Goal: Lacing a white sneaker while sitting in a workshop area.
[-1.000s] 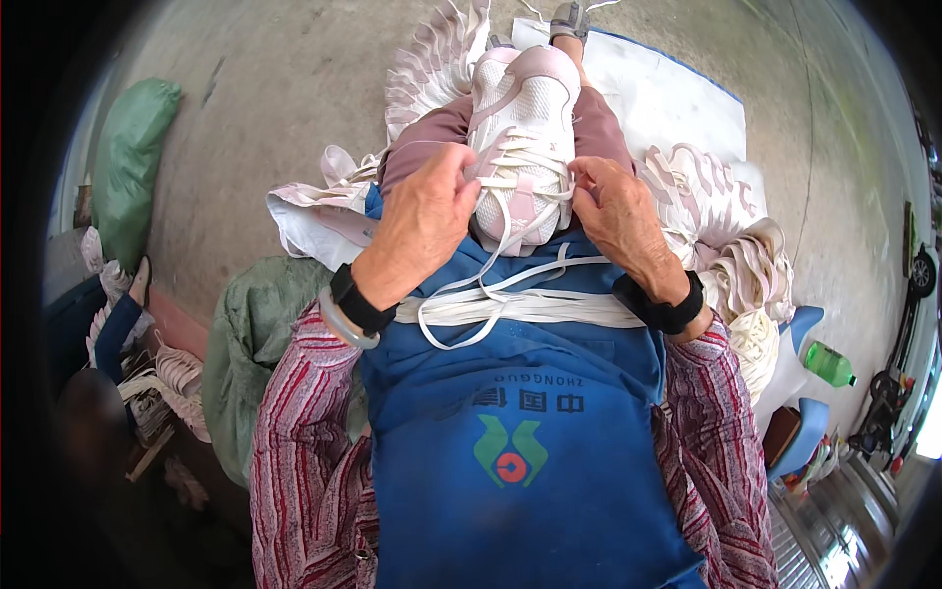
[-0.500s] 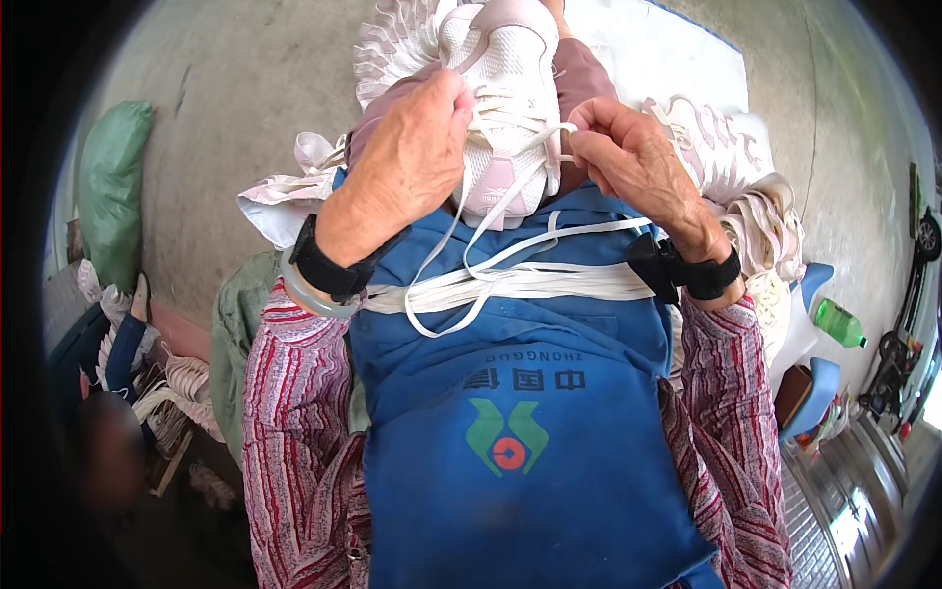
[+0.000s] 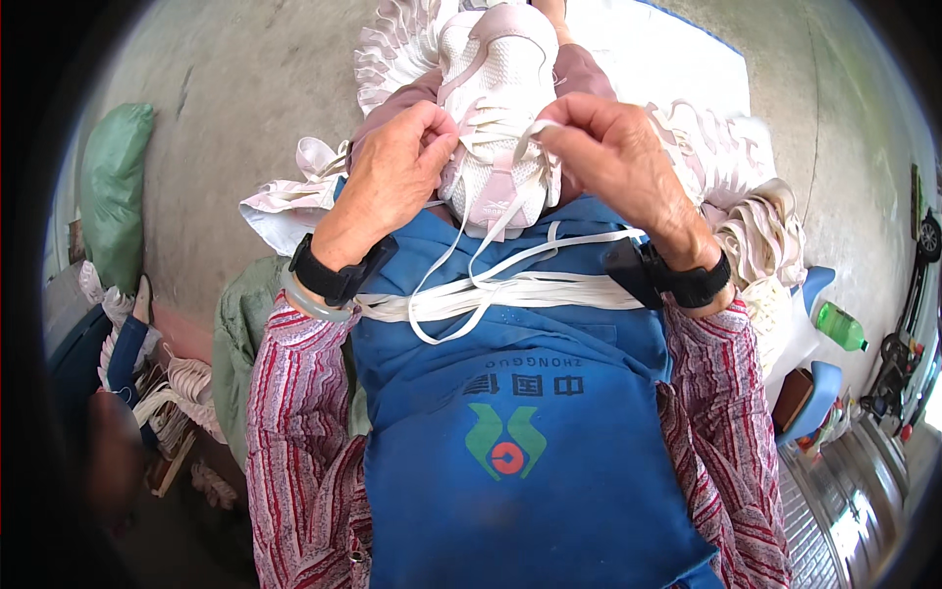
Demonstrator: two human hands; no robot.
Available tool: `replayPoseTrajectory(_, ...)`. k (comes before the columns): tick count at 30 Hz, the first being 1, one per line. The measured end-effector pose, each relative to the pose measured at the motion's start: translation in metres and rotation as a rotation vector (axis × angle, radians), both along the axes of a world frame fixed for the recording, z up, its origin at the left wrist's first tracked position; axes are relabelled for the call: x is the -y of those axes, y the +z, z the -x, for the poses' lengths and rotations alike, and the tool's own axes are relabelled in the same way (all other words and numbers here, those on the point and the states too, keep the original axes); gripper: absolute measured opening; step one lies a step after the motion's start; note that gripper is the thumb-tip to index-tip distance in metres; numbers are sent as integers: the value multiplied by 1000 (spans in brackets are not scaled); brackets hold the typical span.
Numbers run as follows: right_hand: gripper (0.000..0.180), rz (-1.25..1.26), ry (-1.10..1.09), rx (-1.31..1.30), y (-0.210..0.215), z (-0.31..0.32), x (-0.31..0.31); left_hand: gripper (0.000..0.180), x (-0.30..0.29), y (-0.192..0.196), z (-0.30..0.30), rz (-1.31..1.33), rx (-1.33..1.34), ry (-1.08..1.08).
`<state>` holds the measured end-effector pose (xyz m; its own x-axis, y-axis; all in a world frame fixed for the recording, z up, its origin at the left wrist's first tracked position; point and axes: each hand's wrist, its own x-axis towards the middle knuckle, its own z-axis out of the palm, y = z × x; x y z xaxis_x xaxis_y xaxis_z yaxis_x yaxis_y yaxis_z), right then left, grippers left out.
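A white and pale pink shoe upper point(image 3: 498, 61) lies across my lap with its heel end toward me, and white lace zigzags over its opening. My left hand point(image 3: 404, 165) is closed in a pinch at the left edge of the lacing, where the fingertips meet the upper. My right hand point(image 3: 620, 157) pinches a white shoelace point(image 3: 527, 140) on the right side of the lacing. Loose lace loops down over my blue apron point(image 3: 520, 378). A bundle of white laces point(image 3: 530, 292) lies crosswise on the apron.
Stacked shoe uppers point(image 3: 711, 157) lie at the right, and another row point(image 3: 392, 59) fans out at the far left. A green sack point(image 3: 116, 196) stands on the floor at left. A green bottle point(image 3: 841, 326) lies at right beside a blue chair point(image 3: 814, 393).
My left hand has moved down and slightly left along the upper. My right hand has shifted left toward the lacing with the lace in its fingers. The upper has slid slightly toward me.
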<state>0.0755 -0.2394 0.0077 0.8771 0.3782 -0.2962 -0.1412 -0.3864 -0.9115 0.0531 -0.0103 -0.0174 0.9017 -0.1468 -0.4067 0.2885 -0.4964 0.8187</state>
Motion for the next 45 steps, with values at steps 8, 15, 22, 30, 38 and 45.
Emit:
replayPoseTrajectory(8, 17, -115, -53, -133, 8, -15, 0, 13, -3, 2, -2, -180, 76, -139)
replayPoseTrajectory(15, 17, -55, -63, -199, -8, -7, 29, 10, -11, -17, 2, -175, 287, -189)
replayPoseTrajectory(22, 17, -154, -145, -152, -11, 0, 25, 19, 5, -13, -26, -225, 744, -274)
replayPoseTrajectory(30, 20, -146, -132, 86, -14, -8, -8, 18, 7, -16, -33, -75, 380, 7)
replayPoseTrajectory(38, 15, 41, -134, 0, 12, 33, 32, 25, -1, 4, 67, -82, 79, -47)
replayPoseTrajectory(45, 14, -609, 806, -9, 101, 77, 13, 14, -4, -11, 96, -13, 186, 5)
